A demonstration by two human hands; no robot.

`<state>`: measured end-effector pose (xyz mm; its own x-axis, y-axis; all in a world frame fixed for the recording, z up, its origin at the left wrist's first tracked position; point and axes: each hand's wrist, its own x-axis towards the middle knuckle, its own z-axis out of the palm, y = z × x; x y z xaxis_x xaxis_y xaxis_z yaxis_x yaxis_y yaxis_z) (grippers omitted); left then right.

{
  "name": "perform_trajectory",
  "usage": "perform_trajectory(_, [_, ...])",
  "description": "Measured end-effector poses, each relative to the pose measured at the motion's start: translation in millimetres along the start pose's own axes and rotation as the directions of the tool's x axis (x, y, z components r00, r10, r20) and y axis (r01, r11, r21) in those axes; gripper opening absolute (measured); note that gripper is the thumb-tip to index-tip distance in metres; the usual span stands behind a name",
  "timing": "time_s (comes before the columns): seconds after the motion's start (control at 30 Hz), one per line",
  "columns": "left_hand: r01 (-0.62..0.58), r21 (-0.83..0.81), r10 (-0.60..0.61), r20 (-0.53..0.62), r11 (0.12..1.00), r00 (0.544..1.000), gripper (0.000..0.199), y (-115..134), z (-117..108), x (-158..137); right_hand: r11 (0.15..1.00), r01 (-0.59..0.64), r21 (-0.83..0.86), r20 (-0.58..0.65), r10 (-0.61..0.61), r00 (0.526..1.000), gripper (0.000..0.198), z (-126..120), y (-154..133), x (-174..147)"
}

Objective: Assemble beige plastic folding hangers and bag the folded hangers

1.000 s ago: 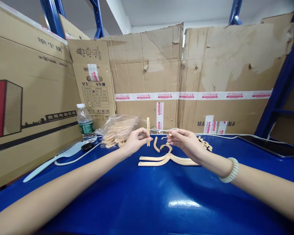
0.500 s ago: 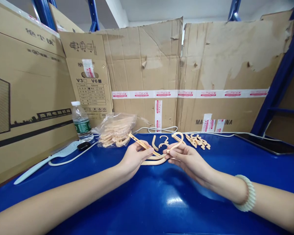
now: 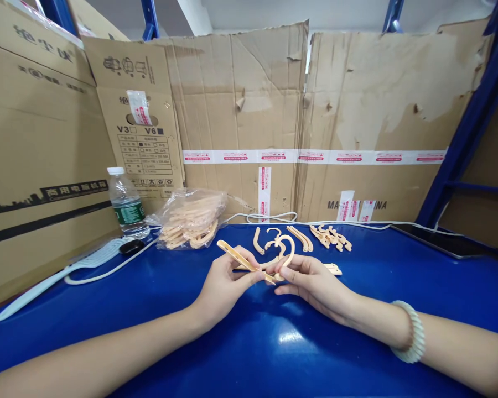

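Observation:
Between thumb and fingers, my left hand [image 3: 228, 282] grips a beige plastic hanger arm [image 3: 237, 256], a slotted strip that slants down to the right. My right hand [image 3: 309, 282] pinches a beige curved hanger hook [image 3: 290, 249] near its lower end, its curl standing up. The two pieces meet between my fingertips; whether they are joined I cannot tell. Behind my hands a longer beige hanger piece [image 3: 335, 269] lies on the blue table, partly hidden. Farther back are a short curved arm [image 3: 258, 241], a loose hook [image 3: 273, 232] and a few straight arms [image 3: 300, 239].
A clear bag [image 3: 193, 218] of beige hanger parts lies back left, beside a water bottle [image 3: 126, 204] and a pale blue fly swatter [image 3: 62, 273]. Several small hooks [image 3: 331, 236] are piled back right, near a dark tablet [image 3: 435, 240]. Cardboard [image 3: 240, 121] walls the back.
My hands have come together, bringing the hook's lower end to the right end of the hanger arm. The view has shifted slightly to the right.

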<state>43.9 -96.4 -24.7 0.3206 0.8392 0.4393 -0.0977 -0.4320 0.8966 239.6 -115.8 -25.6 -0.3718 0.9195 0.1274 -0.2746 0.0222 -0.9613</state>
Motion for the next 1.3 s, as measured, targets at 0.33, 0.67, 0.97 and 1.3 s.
perform_trajectory(0.33, [-0.016, 0.050, 0.017, -0.012, 0.999, 1.000, 0.015, -1, -1, -3, 0.999, -0.035, 0.017, 0.047, 0.035, 0.998, 0.024, -3, 1, 0])
perform_trajectory(0.67, [0.000, 0.073, 0.003, -0.037, 0.997, 0.999, 0.020, 0, 0, -4, 0.999, -0.041, 0.004, 0.060, 0.041, 0.997, 0.023, -5, 2, 0])
perform_trajectory(0.97, [0.020, 0.095, -0.016, -0.045, 0.995, 0.999, 0.018, 0, 2, -7, 0.998, -0.054, 0.015, 0.055, 0.053, 0.997, 0.023, -4, 1, 0])
perform_trajectory(1.3, [-0.187, 0.331, 0.185, 0.038, 0.925, 0.982, 0.014, 1, 2, -10, 0.996, -0.082, 0.047, 0.078, 0.078, 0.994, 0.021, -6, 0, 1])
